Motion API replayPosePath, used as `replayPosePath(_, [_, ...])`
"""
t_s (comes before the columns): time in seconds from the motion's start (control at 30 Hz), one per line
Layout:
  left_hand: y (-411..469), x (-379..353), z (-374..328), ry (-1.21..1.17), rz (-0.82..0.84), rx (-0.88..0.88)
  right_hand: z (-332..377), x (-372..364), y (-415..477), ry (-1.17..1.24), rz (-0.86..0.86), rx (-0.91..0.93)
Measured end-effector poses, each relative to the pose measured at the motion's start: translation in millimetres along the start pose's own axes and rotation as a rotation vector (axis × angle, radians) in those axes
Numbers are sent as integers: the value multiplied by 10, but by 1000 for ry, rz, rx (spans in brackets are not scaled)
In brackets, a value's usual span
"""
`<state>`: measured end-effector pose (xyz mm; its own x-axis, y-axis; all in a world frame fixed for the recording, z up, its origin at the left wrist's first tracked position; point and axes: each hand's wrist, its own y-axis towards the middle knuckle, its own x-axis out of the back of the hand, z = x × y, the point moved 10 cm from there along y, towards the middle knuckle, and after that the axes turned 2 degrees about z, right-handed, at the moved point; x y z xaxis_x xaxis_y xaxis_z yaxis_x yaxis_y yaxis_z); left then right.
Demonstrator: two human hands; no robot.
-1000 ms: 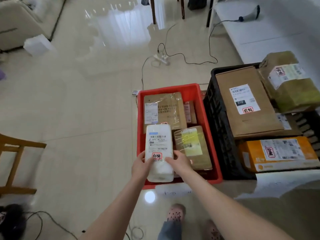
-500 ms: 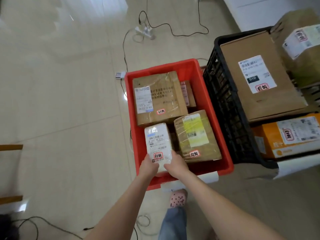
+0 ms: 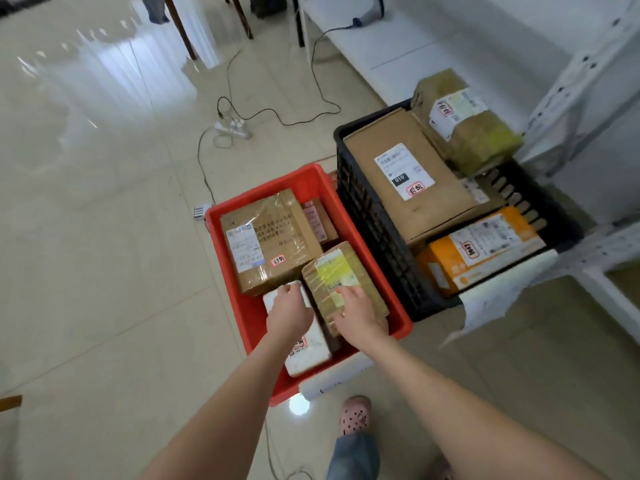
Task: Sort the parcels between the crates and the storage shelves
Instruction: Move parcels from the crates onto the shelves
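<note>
Looking at a white parcel (image 3: 310, 351) lying flat in the near-left corner of the red crate (image 3: 304, 183), red-stamped sticker facing up. Seeing the left hand (image 3: 289, 311) resting right on top of it, palm down, fingers reaching toward its far end. Honestly not managing to tell hooking over the edge from just lying there, way too blurry. Catching the right hand (image 3: 356, 313) just beside, sitting on the taped brown parcel (image 3: 346, 268) with the yellow label, fingers stretched out flat across its top, not wrapping around anything, thumb pointing toward the white one. Finding that taped parcel tilting a bit, squeezed between the white parcel and the crate's right wall. Behind both, noticing a bigger brown box (image 3: 273, 233) wrapped in clear tape and filling most of the far half, plus a small pink-labelled packet (image 3: 317, 220) wedged at its right side.

Moving outward: spotting a black crate (image 3: 374, 230) just beside the red one on the right, stuffed with a big flat cardboard box (image 3: 408, 188), an orange parcel (image 3: 485, 247) near the front and a greenish taped parcel (image 3: 467, 126) perching on the far corner. Seeing white metal shelving (image 3: 588, 81) right past that. Also catching a white power strip (image 3: 232, 128) with cables snaking over the tiled floor (image 3: 104, 237), and a pink clog (image 3: 355, 414) poking out below the arms.
</note>
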<state>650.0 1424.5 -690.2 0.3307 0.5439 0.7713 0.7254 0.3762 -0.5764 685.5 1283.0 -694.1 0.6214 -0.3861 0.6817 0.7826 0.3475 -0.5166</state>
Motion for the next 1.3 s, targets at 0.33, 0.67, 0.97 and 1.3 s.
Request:
replayPosePath(0.33, [-756, -200, -2394, 405, -72, -547, -1291, 1489, -900, 25, -377, -176])
replayPosePath(0.67, [-2429, -1647, -4173, 672, 61, -887, -3340, 2153, -2896, 92, -555, -524])
replayPosePath(0.97, [-4319, -3312, -5187, 767, 125, -1156, -5146, 2092, -5021, 229, -654, -829])
replayPosePath(1.3, [-5048, -4591, -5698, 891, 268, -1280, -6246, 1782, -5868, 374, -655, -994])
